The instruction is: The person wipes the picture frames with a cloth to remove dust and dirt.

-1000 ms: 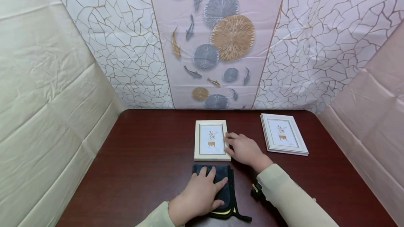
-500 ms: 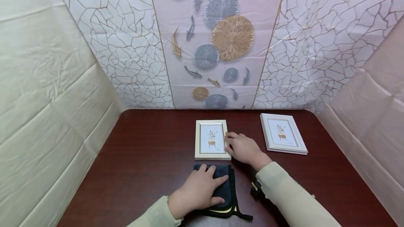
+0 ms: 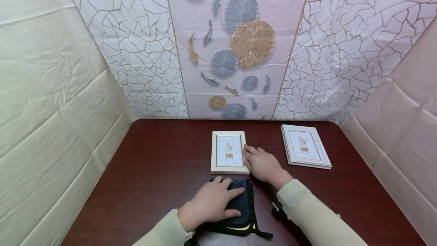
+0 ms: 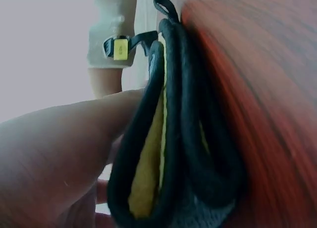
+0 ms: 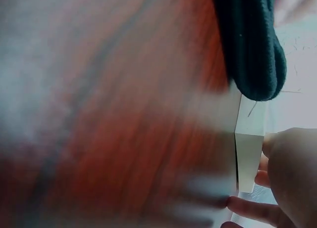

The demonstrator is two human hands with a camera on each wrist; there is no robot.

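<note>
A folded dark blue-grey cloth (image 3: 241,208) with black edging, a yellow inner side and a hanging loop lies near the front of the table. My left hand (image 3: 209,204) rests flat on top of it, fingers spread. In the left wrist view the cloth (image 4: 173,104) shows its stacked folds edge-on, with the left hand (image 4: 64,149) over it. Just beyond the cloth lies a cream picture frame (image 3: 214,153), face up, with a plant print. The fingertips of my right hand (image 3: 264,165) touch its right edge. In the right wrist view those fingers meet the frame's side (image 5: 249,159).
White picture frames (image 3: 326,158) lie stacked at the back right, slightly turned, the top one with a similar plant print. The dark red-brown table (image 3: 153,174) is bounded by a patterned backdrop (image 3: 228,86) behind and pale cloth walls at both sides.
My left hand has slid slightly left on the cloth. The fingers of the right hand have drawn closer together at the frame's edge, and the frame stays in place.
</note>
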